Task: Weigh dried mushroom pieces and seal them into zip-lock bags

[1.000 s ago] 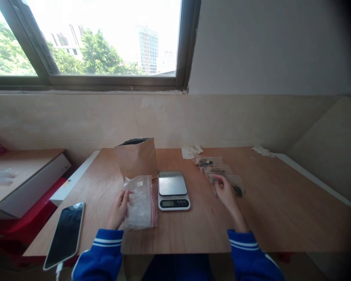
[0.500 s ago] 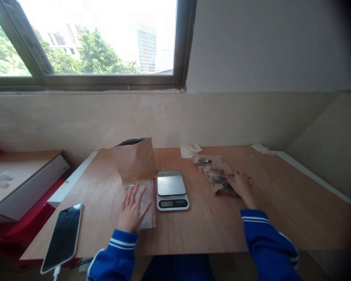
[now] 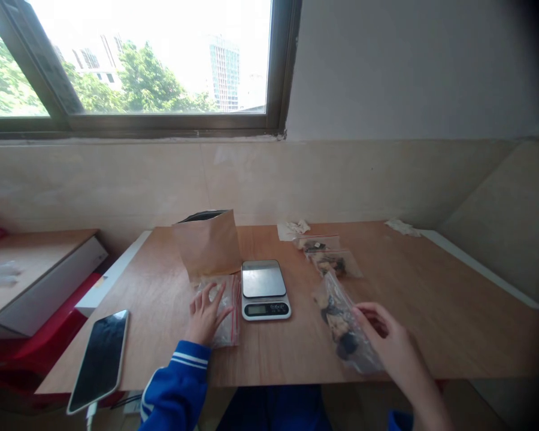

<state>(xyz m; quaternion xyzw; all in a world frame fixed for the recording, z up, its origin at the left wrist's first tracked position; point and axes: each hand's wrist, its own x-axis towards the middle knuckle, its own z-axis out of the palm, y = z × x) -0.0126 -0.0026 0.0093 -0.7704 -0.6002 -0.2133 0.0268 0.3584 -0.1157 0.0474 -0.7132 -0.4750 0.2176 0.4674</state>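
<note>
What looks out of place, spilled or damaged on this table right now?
The phone at the left: its lower end, cable plugged in, appears to jut past the table's front edge. Crumpled white scraps at the back look stray. I see no spill or damage around the scale or the filled bag in the right hand.

Here's the bare left hand (image 3: 205,314), back uppermost, fingers fanned forward and gently bent, thumb stuck out wide to the right! A bright blue fabric sleeve with white stripes (image 3: 179,380) covers that arm down to the wrist. And across on the other side, the bare right hand (image 3: 384,332), thumb and forefinger in a neat pinch, the long uncovered right forearm (image 3: 420,383) slanting up from the lower right (just a scrap of blue cuff (image 3: 399,421) showing below).
</note>
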